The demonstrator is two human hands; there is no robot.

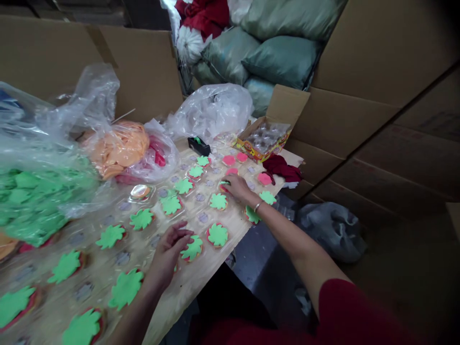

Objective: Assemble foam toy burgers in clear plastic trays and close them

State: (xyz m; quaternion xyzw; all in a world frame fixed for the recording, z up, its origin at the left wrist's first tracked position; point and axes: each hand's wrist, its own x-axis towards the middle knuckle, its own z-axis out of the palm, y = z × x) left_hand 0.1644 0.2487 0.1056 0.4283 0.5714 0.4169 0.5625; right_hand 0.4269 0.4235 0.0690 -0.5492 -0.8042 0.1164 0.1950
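The left hand [168, 251] rested on the surface [233, 221], its fingers loosely bent and holding nothing, the tips touching a green leaf [192, 248] near the edge. The right hand [235, 186] covered another leaf [224, 184] farther away; whether its fingers pinched it I could not tell. A careless push could slide these thin leaves out of place.

no text can be read; the small box's [259, 152] print is blurred.
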